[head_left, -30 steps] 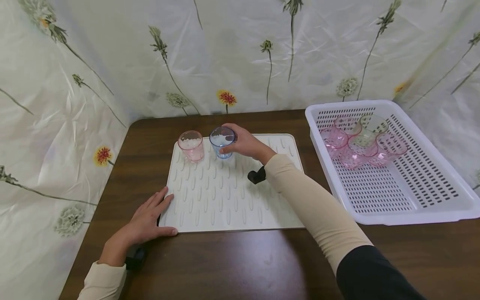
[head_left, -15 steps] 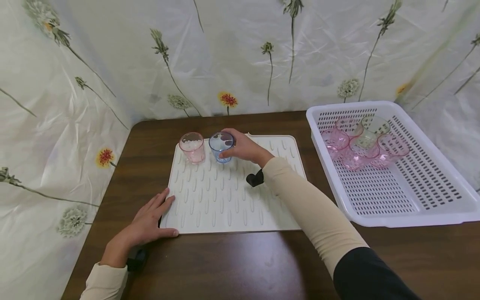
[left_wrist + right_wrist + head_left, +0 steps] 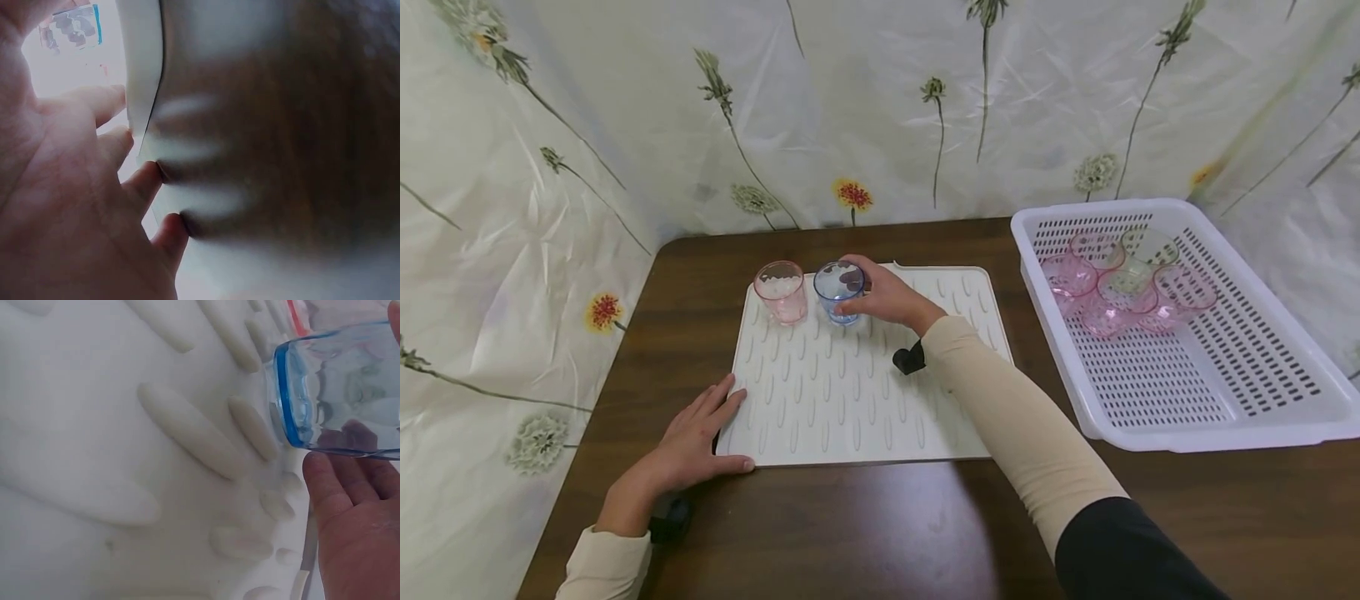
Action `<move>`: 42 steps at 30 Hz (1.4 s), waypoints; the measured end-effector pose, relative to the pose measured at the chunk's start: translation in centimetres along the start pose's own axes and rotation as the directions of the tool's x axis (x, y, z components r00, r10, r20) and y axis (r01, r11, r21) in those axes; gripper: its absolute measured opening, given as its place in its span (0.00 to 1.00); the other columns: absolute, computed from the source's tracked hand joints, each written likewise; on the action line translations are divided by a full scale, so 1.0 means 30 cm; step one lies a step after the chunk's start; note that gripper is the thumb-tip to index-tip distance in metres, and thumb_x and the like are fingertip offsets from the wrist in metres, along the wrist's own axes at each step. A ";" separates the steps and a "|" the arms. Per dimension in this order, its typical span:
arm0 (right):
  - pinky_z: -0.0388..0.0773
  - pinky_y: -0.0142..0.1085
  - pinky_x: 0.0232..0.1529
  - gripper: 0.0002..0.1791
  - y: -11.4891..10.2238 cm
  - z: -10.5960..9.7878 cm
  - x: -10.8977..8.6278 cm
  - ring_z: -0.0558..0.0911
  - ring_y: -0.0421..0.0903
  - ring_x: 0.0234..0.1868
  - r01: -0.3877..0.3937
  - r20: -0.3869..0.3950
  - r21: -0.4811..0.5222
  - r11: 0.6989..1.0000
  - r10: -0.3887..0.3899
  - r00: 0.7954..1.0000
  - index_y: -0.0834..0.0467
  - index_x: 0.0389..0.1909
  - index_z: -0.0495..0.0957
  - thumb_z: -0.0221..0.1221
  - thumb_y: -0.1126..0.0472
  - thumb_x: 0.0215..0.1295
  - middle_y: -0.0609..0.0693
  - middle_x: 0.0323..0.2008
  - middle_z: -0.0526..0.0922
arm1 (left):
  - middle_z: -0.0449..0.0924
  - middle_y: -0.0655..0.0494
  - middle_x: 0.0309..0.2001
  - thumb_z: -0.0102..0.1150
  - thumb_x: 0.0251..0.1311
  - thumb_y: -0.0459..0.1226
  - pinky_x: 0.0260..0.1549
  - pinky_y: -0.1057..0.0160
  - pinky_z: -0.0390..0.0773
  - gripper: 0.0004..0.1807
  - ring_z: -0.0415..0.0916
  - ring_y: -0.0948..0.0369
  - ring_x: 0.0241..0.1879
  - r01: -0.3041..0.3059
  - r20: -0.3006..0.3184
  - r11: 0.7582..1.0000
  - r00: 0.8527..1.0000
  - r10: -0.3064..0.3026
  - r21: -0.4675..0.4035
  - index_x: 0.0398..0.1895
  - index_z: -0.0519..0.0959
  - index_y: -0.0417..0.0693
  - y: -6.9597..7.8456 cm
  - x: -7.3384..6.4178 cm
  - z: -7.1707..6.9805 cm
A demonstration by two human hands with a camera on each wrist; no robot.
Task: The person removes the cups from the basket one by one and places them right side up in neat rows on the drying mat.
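Head view: gripping round glass-like blue tumbler with right fingers; resting left fingers spread, near left.
Likely light, stiff, slippery, breakable; best held mid-wall.

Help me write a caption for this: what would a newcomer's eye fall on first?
Probably the white basket at the right of the table, with pink glasses and a greenish one inside. Next, the blue glass in the right hand, near the far edge of the white mat, beside a pink-rimmed glass. A flower-printed sheet fills the background.
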State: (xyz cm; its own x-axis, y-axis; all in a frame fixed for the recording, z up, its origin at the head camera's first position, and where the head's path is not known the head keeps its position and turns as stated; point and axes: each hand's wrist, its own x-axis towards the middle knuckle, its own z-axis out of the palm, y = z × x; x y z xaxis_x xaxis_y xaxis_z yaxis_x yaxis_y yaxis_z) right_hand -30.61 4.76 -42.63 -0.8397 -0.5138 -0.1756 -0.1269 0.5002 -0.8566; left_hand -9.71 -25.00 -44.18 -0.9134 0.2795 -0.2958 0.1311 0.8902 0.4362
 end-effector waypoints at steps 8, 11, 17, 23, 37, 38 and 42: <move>0.65 0.50 0.73 0.48 0.010 0.002 0.002 0.68 0.51 0.72 0.015 0.005 0.041 0.999 -0.015 1.000 0.44 0.75 0.53 0.70 0.50 0.59 0.52 0.69 0.70 | 0.40 0.39 0.80 0.69 0.51 0.59 0.68 0.28 0.51 0.56 0.42 0.34 0.76 -0.023 -0.012 1.000 1.000 0.023 -0.007 0.77 0.55 0.43 -0.003 0.000 0.000; 0.65 0.50 0.73 0.49 -0.002 0.003 -0.004 0.67 0.52 0.72 0.002 0.018 0.036 0.999 -0.002 1.000 0.45 0.76 0.50 0.70 0.52 0.59 0.53 0.71 0.67 | 0.40 0.38 0.80 0.70 0.51 0.59 0.68 0.28 0.51 0.56 0.43 0.34 0.76 -0.027 -0.016 1.000 0.999 0.027 -0.003 0.77 0.55 0.42 -0.002 0.000 -0.001; 0.61 0.51 0.74 0.58 -0.056 -0.022 -0.023 0.60 0.51 0.76 -0.046 0.064 -0.066 0.997 0.050 0.997 0.47 0.79 0.42 0.71 0.53 0.56 0.53 0.77 0.55 | 0.41 0.38 0.80 0.70 0.50 0.58 0.68 0.28 0.52 0.57 0.43 0.33 0.76 -0.025 -0.016 1.000 1.000 0.025 0.002 0.77 0.55 0.42 0.002 -0.006 -0.004; 0.60 0.50 0.76 0.55 -0.139 -0.091 -0.073 0.55 0.51 0.79 -0.003 0.117 -0.283 0.959 0.037 0.992 0.52 0.80 0.42 0.67 0.47 0.60 0.53 0.79 0.52 | 0.41 0.38 0.80 0.70 0.51 0.58 0.68 0.28 0.52 0.56 0.44 0.33 0.76 -0.021 -0.013 1.000 1.000 0.021 0.006 0.77 0.56 0.42 0.004 -0.003 -0.004; 0.60 0.53 0.74 0.44 -0.284 -0.314 -0.402 0.62 0.55 0.76 0.181 0.144 -0.493 0.851 -0.125 0.982 0.54 0.78 0.52 0.61 0.47 0.67 0.53 0.78 0.57 | 0.41 0.38 0.80 0.70 0.51 0.59 0.68 0.28 0.53 0.57 0.44 0.33 0.76 -0.025 -0.008 0.999 1.000 0.025 0.023 0.77 0.55 0.42 0.000 0.003 0.006; 0.60 0.54 0.74 0.43 -0.280 -0.334 -0.429 0.62 0.56 0.76 0.183 0.132 -0.499 0.847 -0.134 0.982 0.55 0.78 0.53 0.61 0.48 0.67 0.54 0.77 0.58 | 0.41 0.38 0.80 0.70 0.51 0.59 0.68 0.28 0.52 0.57 0.44 0.33 0.76 -0.026 -0.007 0.999 1.000 0.026 0.022 0.77 0.55 0.42 0.000 0.002 0.006; 0.64 0.58 0.71 0.41 -0.250 -0.415 -0.530 0.63 0.60 0.75 0.149 0.079 -0.499 0.854 -0.127 0.989 0.57 0.76 0.55 0.61 0.49 0.68 0.57 0.76 0.61 | 0.40 0.38 0.80 0.70 0.50 0.58 0.67 0.27 0.51 0.57 0.43 0.33 0.76 -0.027 -0.005 1.000 1.000 0.027 0.008 0.77 0.55 0.42 -0.001 0.001 0.007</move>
State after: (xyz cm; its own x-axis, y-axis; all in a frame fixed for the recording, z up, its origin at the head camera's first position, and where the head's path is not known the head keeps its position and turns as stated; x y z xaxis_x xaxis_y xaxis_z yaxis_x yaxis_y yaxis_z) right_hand -22.88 17.87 -27.37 -0.7725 -0.6266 -0.1033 -0.4973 0.6981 -0.5152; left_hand -9.66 -24.94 -44.38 -0.9116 0.3012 -0.2797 0.1584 0.8854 0.4370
